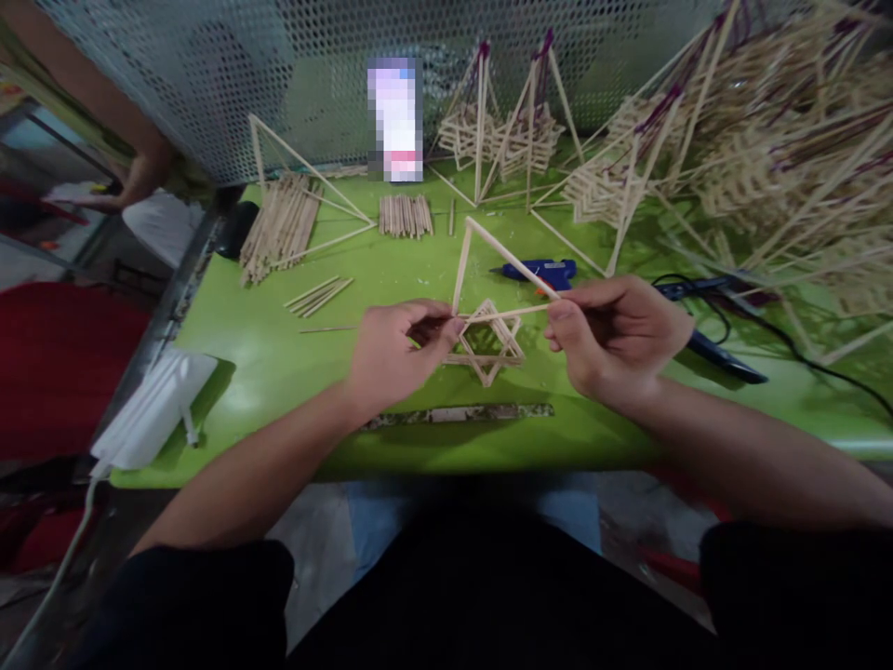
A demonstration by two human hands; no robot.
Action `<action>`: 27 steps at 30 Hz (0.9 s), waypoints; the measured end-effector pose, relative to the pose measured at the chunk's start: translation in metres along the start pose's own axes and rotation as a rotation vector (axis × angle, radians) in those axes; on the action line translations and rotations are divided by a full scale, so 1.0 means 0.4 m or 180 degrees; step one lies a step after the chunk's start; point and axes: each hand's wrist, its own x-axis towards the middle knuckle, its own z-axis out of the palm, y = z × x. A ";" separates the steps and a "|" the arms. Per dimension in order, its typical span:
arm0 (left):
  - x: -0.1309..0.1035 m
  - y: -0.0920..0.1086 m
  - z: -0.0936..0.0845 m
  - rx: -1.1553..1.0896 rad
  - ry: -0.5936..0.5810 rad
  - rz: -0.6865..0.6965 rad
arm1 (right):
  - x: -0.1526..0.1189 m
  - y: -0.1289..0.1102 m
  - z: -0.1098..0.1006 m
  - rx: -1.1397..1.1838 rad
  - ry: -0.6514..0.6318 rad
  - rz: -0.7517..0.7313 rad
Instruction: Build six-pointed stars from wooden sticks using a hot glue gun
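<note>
A triangle of thin wooden sticks [513, 261] is held up between both hands over the green table. My left hand [405, 344] pinches its lower left corner. At its right corner, my right hand [606, 335] grips with thumb and fingers. Just below the triangle lies a six-pointed star frame [486, 363] built of layered sticks, partly hidden by the triangle's lower stick. Behind the triangle's right side rests a blue glue gun [548, 273]. A few loose sticks [319, 296] lie beyond my left hand.
Stick bundles [283, 228] and a shorter stick pile [406, 216] stand at the back left. Finished stick frames [767, 177] crowd the right. A power strip [153, 409] sits at the left edge, a dark cable [795, 349] at right. Another person's hand [143, 177] shows far left.
</note>
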 end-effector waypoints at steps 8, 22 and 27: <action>-0.001 0.009 -0.007 0.0363 -0.0245 0.0130 | -0.001 0.014 0.001 0.0074 -0.0004 -0.0110; 0.004 -0.011 -0.005 -0.1000 -0.0316 -0.0021 | 0.060 -0.010 0.006 0.1085 -0.0204 0.0671; 0.004 -0.013 -0.002 -0.1015 -0.0340 -0.0130 | 0.062 0.011 0.009 0.1248 -0.0291 0.1048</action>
